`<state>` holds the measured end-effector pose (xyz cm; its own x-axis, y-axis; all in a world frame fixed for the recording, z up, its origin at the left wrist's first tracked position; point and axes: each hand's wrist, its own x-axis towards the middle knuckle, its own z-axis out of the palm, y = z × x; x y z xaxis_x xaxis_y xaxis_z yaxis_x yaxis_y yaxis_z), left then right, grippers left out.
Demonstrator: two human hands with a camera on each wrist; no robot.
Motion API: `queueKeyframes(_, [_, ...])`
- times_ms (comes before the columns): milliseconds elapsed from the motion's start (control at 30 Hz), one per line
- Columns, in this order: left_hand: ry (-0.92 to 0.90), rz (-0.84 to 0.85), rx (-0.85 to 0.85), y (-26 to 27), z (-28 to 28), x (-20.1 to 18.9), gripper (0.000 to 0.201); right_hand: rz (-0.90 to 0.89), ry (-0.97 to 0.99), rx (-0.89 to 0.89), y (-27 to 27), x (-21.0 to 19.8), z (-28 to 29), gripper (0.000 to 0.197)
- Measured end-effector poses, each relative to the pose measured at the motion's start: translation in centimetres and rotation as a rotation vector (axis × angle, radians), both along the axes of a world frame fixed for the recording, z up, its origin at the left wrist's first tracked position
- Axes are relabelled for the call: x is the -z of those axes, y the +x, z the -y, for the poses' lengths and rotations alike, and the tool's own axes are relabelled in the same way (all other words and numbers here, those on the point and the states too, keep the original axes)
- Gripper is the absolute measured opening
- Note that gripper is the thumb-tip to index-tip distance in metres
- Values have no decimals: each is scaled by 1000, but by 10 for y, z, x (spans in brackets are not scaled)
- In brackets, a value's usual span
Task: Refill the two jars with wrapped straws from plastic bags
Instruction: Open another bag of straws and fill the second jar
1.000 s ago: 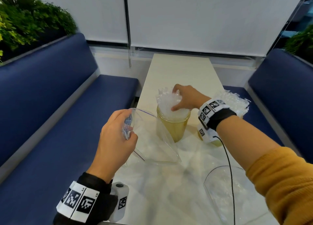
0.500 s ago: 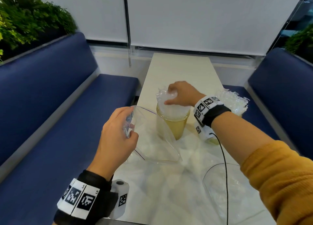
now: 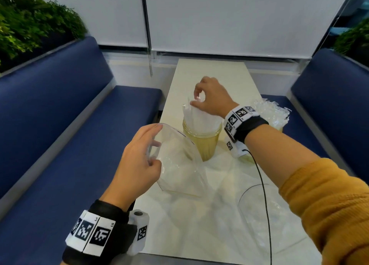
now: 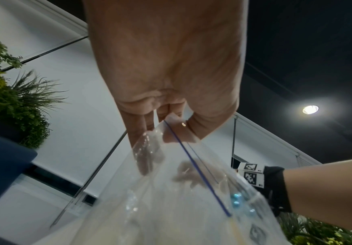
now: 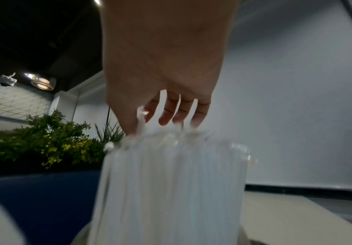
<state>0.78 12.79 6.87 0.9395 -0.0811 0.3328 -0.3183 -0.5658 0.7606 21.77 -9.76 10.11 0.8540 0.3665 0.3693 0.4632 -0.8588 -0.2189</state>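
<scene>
An amber glass jar (image 3: 202,144) stands mid-table, packed with wrapped straws (image 3: 199,119) that rise to a leaning peak. My right hand (image 3: 196,101) hovers over them and pinches one straw's wrapper tip between thumb and forefinger; the right wrist view shows that tip at the right hand (image 5: 143,119) above the straws (image 5: 170,182), with the other fingers loosely brushing the tops. My left hand (image 3: 156,147) holds a clear zip bag (image 3: 179,165) by its rim, just left of the jar. From the left wrist, the left hand (image 4: 160,137) pinches the bag (image 4: 181,207) near its blue seal line.
A second jar's straws (image 3: 271,113) show behind my right wrist; its glass is mostly hidden. Another clear bag (image 3: 257,215) lies at the near right of the table (image 3: 211,71). Blue benches (image 3: 60,145) flank both sides. A wrist cable crosses the near table.
My right hand lifted from pressing down on the straws and now pinches a tip above them. The straw bundle stands taller and narrower. My left hand's fingers spread slightly on the bag.
</scene>
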Motion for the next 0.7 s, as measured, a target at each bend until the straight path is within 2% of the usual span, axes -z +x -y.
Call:
queueKeyframes(67, [-2,-3,-23,0,2,0,75,21,49,38,0,-12,7,42])
queueKeyframes(133, [-8,0,-32,-2,4,-1,74,-169,-68,117,-3,-9,11,67])
queueKeyframes(200, [0,-22,-25,-4,5,0,77,-387,-281,142,-10,9,15,81])
queueKeyframes(233, [11,-41,-19,-5,5,1,79,-432,-347,136,-15,18,17,82])
queueKeyframes(300, [20,-70,0,-4,7,2,83,-411,-294,131,-32,21,21,76])
queueKeyframes(400, [23,-76,15,-3,14,2,85,-346,-66,145,-71,-6,38,67])
queueKeyframes(467, [37,-77,23,-3,21,3,83,-480,-65,134,-106,-27,63,63])
queueKeyframes(533, [46,-78,40,-3,29,5,83,-701,-189,175,-142,-37,89,70])
queueKeyframes(600, [51,-74,51,-4,36,7,82,-858,-365,283,-171,-28,112,87])
queueKeyframes(700, [69,-76,65,-8,48,11,81,-907,-550,469,-202,7,138,111])
